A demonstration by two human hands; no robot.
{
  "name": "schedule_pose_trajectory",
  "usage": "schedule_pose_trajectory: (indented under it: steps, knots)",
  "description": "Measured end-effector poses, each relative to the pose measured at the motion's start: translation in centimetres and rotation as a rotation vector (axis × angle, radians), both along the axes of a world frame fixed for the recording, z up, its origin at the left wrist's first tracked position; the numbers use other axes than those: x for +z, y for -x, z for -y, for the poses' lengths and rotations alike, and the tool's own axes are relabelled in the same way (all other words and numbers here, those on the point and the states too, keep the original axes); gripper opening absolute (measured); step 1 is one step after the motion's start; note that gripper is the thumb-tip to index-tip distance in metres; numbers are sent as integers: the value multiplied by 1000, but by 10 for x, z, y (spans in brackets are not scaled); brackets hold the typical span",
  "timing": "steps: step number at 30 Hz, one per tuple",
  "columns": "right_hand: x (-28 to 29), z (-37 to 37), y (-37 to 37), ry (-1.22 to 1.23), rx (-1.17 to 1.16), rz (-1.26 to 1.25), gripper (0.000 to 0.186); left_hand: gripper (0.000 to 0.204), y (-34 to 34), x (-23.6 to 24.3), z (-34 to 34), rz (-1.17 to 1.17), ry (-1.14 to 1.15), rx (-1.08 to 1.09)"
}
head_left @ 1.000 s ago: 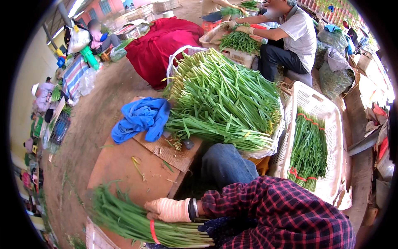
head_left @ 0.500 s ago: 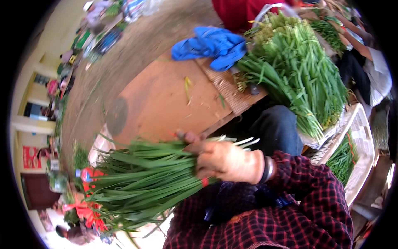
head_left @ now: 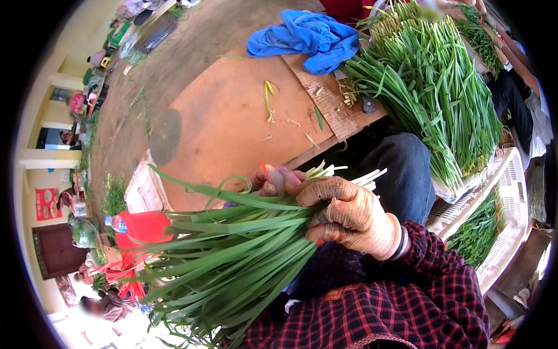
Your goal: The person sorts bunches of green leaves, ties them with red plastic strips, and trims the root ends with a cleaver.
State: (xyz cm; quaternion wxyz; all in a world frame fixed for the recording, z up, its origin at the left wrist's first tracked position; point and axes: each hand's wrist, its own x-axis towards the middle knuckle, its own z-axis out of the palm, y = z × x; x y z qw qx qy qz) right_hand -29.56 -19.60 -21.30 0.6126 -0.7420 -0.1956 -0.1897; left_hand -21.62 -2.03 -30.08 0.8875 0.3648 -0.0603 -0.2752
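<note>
A bunch of green garlic chives (head_left: 244, 244) lies across my lap, leaves fanned to the left and pale cut stems to the right. My right hand (head_left: 351, 215), in an orange-white work glove, closes over the bunch near its stem end. A bit of red tie shows at its fingertips. Beyond the bunch, my left hand (head_left: 278, 179) has its fingers curled at the stems; a red strip stands up by its fingertips. Leaves hide the rest of that hand.
A brown board (head_left: 232, 122) with leaf scraps lies in front, a blue cloth (head_left: 308, 38) at its far edge. To the right are a big heap of garlic chives (head_left: 430, 93) and a white plastic crate (head_left: 514, 215). Red ties (head_left: 131, 256) hang at left. Another person's arm (head_left: 517, 58) shows far right.
The leaves have swung lower and spread more toward me. Both hands stay at the stems, the right one shifted slightly right. My left fingers now show more clearly with the red strip.
</note>
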Motion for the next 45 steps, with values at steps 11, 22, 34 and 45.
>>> schedule_pose_trajectory:
  steps: [11, 22, 34, 45]
  knots:
    - [0, 7, -12, 33, 105, -192, 19, 32, -2, -6, 2, 101, -24, -101]
    - [1, -7, 5, 152, 264, -231, 63, 32, -27, -17, 1, 690, 77, -504]
    - [-23, -5, -32, 301, 139, 52, 13, 39, -80, 46, 2, 1270, -267, -670]
    - [-133, -25, -156, 760, -623, 118, 17, 58, -69, 56, -16, 1264, -1128, -19]
